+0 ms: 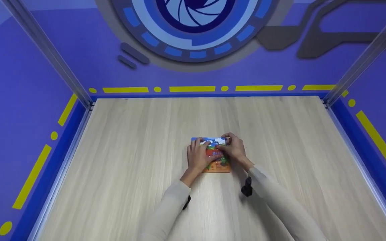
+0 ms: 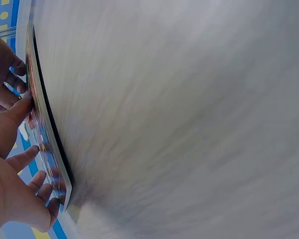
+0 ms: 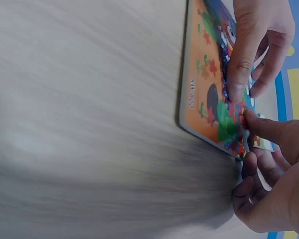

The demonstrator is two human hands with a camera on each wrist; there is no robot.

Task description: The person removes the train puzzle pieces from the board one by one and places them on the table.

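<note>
A flat jigsaw puzzle board with a bright printed picture, orange at the near end and blue at the far end, lies on the table. My left hand rests over its left side with fingers spread, the thumb lying across the middle of the picture. At the far right corner my right hand pinches a puzzle piece with a white cloud print. In the right wrist view the right thumb lies over the board's edge, with the other fingers curled beside it. Both hands cover part of the picture.
The board sits on a pale wood-grain table. Blue printed panels with yellow dashes stand behind and at both sides, joined by metal posts. A black device is at the right wrist.
</note>
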